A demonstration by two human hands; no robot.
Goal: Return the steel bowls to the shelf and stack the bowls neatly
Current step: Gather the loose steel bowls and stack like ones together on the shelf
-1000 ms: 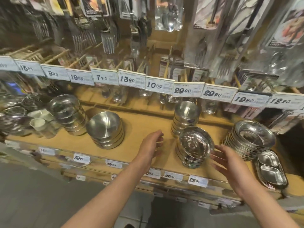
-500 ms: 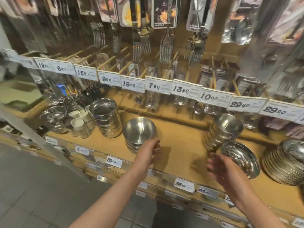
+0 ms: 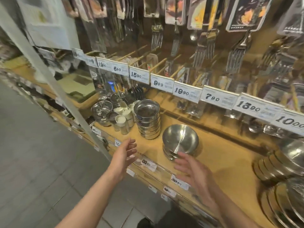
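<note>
Here, both hands, left hand [image 3: 125, 154] and right hand [image 3: 193, 169], hover empty, fingers spread, before stacked steel bowls [image 3: 180, 142] on the shelf [image 3: 218, 159]. Likely light, rigid, slippery; best gripped by opposite rims.

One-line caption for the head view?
Both empty hands, left and right, reach toward a short stack of round steel bowls on the wooden shelf.

The stacks of shallow round steel dishes [image 3: 279, 183] run off the right edge, smeared by blur. Small print on the white price tags [image 3: 218, 97] is unreadable. The hanging packaged cutlery [image 3: 204, 15] is cut off at the top. Both forearms leave the bottom edge.
</note>
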